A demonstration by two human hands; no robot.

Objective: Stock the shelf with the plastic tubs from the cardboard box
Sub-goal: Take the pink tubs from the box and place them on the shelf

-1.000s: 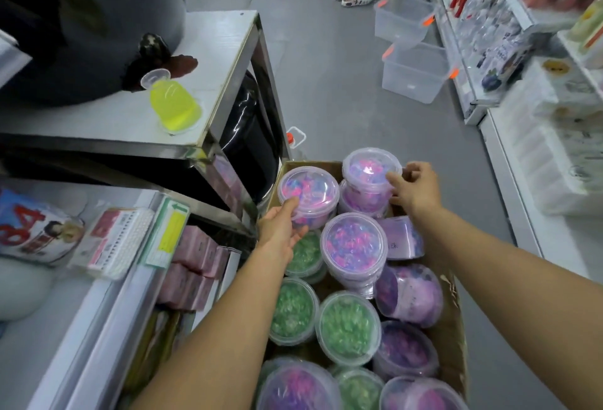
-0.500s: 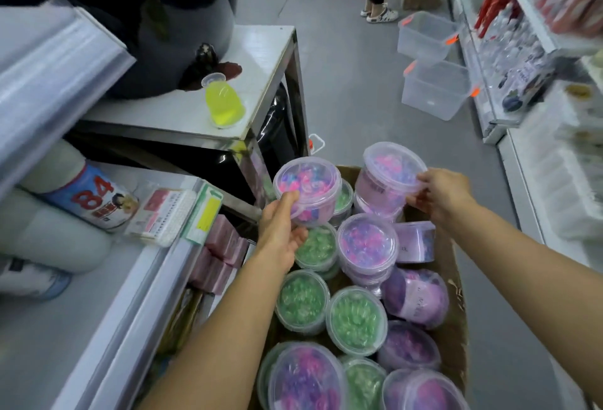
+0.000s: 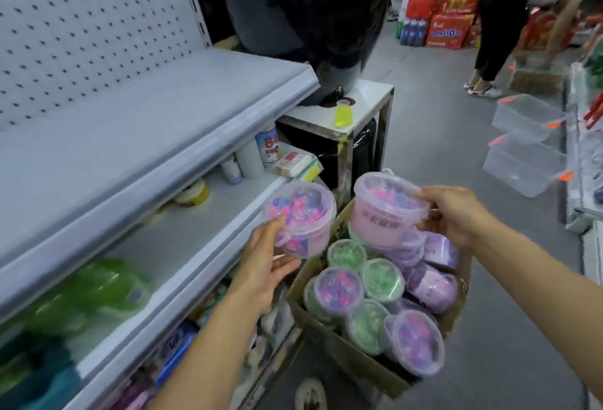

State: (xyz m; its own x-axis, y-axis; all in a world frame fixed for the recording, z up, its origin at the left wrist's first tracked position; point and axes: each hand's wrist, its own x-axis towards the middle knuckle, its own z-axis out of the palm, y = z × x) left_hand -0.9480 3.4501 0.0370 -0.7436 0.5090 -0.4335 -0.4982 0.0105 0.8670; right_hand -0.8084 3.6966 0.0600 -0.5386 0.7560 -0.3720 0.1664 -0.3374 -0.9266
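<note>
- Nearest: cardboard box (image 3: 342, 356) on the floor, lower middle, open top, packed with lidded plastic tubs.
- Tubs counted in box: 3 green-filled (image 3: 382, 277) clearly seen, about 3 with pink-purple fill under clear lids (image 3: 339, 289), 2 lilac ones lying on their sides at the right (image 3: 430, 289); more below, count unclear.
- Left hand (image 3: 266, 267) wrapped around one pink tub (image 3: 300, 218), thumb on the lid edge, fingers under the base; tub tilted, held above the box's left edge, just beside the lower shelf lip.
- Right hand (image 3: 456, 215) clasping a second pink tub (image 3: 388, 209) by its rim, thumb on top, fingers on the far side; tub held upright over the box.
- 2 tubs lifted in total, one per hand, apart from each other.
- Left: grey shelf (image 3: 137, 135) with pegboard back, top board bare; board beneath carrying a few bottles and cans (image 3: 267, 145), green packs (image 3: 107, 289) nearer the camera.
- Mid: small white stand (image 3: 362, 106) with 1 yellow cup (image 3: 342, 114) on it.
- Right aisle: 2 clear empty bins (image 3: 522, 161) stacked on the floor.
- Far: 1 person (image 3: 502, 24) bent over, red cartons (image 3: 450, 15) behind.
</note>
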